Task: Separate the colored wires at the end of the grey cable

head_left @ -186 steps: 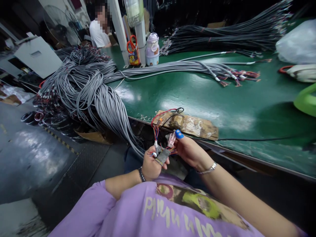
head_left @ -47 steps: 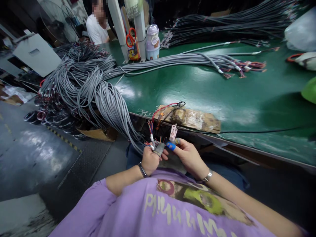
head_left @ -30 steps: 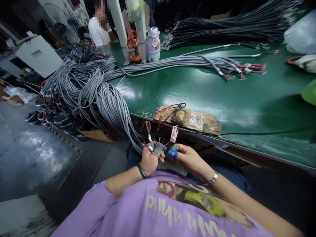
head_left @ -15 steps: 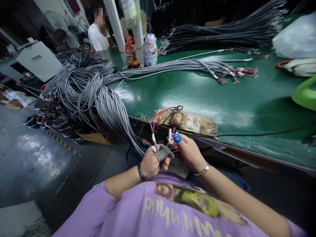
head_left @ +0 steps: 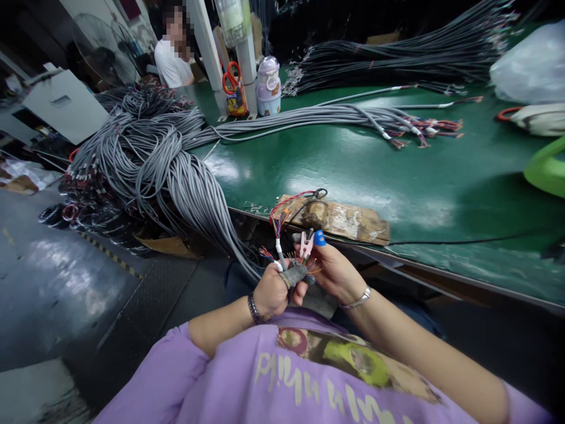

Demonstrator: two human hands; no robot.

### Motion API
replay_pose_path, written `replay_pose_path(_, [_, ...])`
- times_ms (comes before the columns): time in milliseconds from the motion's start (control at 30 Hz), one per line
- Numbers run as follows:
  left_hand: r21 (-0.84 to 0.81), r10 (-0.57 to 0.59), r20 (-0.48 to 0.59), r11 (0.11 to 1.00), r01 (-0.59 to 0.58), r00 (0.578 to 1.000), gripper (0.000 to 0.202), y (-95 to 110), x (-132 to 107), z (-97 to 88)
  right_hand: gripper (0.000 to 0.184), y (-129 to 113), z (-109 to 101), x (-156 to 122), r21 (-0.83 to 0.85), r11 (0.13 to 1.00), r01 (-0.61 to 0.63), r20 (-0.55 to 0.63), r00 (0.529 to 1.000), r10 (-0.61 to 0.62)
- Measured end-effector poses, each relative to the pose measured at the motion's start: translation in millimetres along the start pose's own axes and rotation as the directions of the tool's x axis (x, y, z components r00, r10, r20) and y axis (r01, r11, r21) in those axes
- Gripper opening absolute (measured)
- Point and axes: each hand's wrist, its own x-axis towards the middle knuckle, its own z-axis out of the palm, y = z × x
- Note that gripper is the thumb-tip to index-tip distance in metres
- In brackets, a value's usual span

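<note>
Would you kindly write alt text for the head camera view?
A person's left hand grips gray cables with colored wire ends while the right hand holds a pink clip close by, at a green table bearing dark cables.

I cannot count the tiny wire tips (head_left: 291, 257) at the left hand (head_left: 271, 291) over this feed; the pink clip (head_left: 305, 246) partly hides the right hand (head_left: 339, 272); the right edge cuts a plastic bag (head_left: 529, 68) and green object (head_left: 546, 168); a co-worker's head (head_left: 177, 32) is pixelated

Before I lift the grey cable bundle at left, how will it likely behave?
The grey cable bundle will probably sag, since it droops past the edge of the green table. It is likely heavy, being so thick. Its overlapping loops may tangle.
</note>
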Motion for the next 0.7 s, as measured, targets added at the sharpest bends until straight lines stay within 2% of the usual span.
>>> replay_pose_path(100, [0.005, 0.002, 0.005, 1.000, -0.002, 1.000, 0.052, -2, 1, -1.5, 0.048, 2, -1, 2, 0.195, 0.980, -0.047, -0.037, 0.998, 0.055])
replay_pose_path(233, [0.021, -0.002, 0.001, 1.000, 0.002, 1.000, 0.053, -5, 3, -2.9, 0.045, 4, -1, 3, 0.266, 0.959, -0.098, -0.026, 0.994, 0.109])
replay_pose_path(400, [0.051, 0.020, -0.005, 0.998, -0.020, 1.000, 0.053, -7, 1, -5.8, 0.048, 5, -6, 1, 0.338, 0.924, -0.177, 0.083, 0.984, 0.158])
replay_pose_path(500, [0.084, 0.047, 0.015, 0.995, -0.048, 0.999, 0.050, -12, -4, -9.8, 0.040, 2, -8, 1, 0.354, 0.917, -0.183, 0.121, 0.981, 0.149])
replay_pose_path(600, [0.104, 0.084, -0.001, 0.991, -0.083, 0.996, 0.048, -18, -7, -12.1, 0.028, 0, -9, 2, 0.333, 0.931, -0.148, 0.069, 0.989, 0.133])
replay_pose_path(700, [0.091, 0.139, -0.045, 0.987, -0.134, 0.989, 0.046, -22, -7, -11.3, 0.026, 2, -9, 3, 0.286, 0.953, -0.104, 0.014, 0.994, 0.105])
